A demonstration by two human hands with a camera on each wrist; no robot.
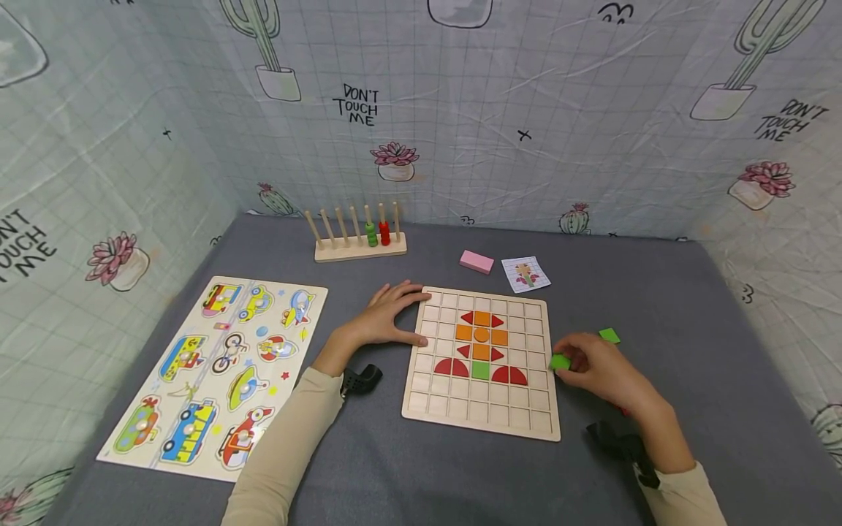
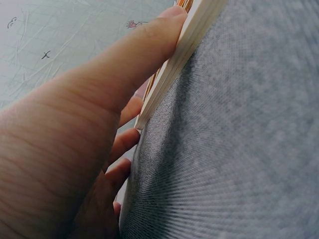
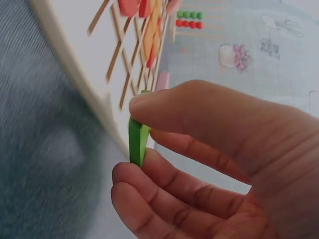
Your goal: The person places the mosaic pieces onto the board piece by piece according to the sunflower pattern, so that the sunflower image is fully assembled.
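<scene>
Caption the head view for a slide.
Left hand rests on the grid board edge while right hand pinches a green tile beside it.

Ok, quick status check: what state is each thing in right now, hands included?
Left hand: fingers resting flat on the grid board's left edge.
Right hand: pinching a green tile.
Grid board: flat on the table, partly filled.
Second green tile: loose on the table.
Pink block: lying unused.

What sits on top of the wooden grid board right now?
On the grid board: orange squares and a circle, red triangles, red half-rounds, one green square. The left hand rests on its left edge. What lies under the board is hidden.
</scene>
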